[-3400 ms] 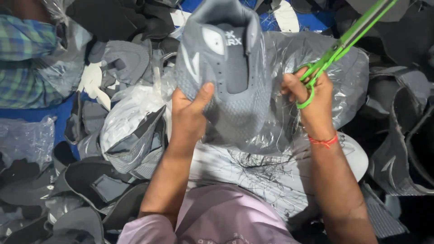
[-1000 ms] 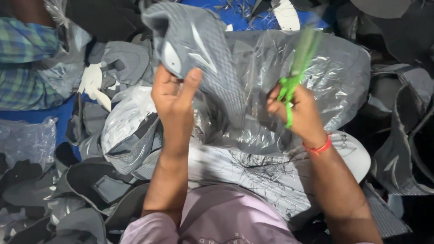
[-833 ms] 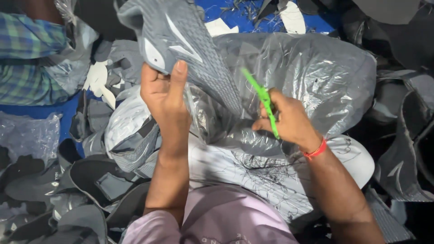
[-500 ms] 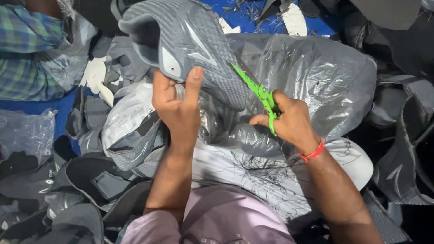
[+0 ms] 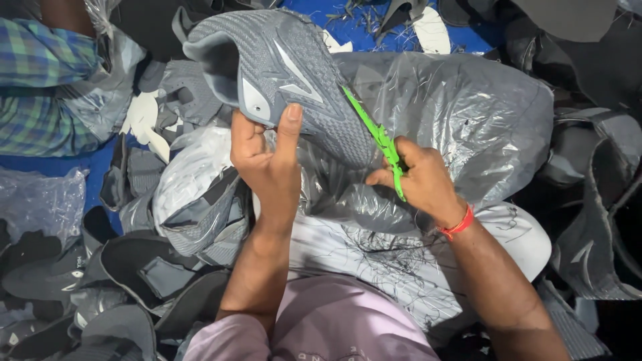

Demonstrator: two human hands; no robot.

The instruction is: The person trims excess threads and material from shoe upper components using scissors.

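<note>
My left hand (image 5: pixel 267 157) grips a grey knitted shoe upper (image 5: pixel 281 73) by its lower edge, thumb and fingers pinching it, and holds it up with the opening turned to the left. My right hand (image 5: pixel 418 180) is closed on a pair of green-handled scissors (image 5: pixel 374 134). Their blades point up and left and touch the right edge of the shoe upper. A red thread band sits on my right wrist. Under both hands lies a clear plastic bag (image 5: pixel 461 113) stuffed with grey uppers, resting on a white board (image 5: pixel 515 234) strewn with thread clippings.
Piles of grey and black shoe uppers (image 5: pixel 100 267) surround me on both sides. Another person in a blue-green checked shirt (image 5: pixel 40 87) sits at the upper left. A blue sheet (image 5: pixel 354 13) shows at the top. More plastic bags (image 5: pixel 194 180) lie to the left.
My left hand has turned the shoe upper over and tilted it left. My right hand swung the scissors down from pointing upward until the blades met the upper's right edge.
</note>
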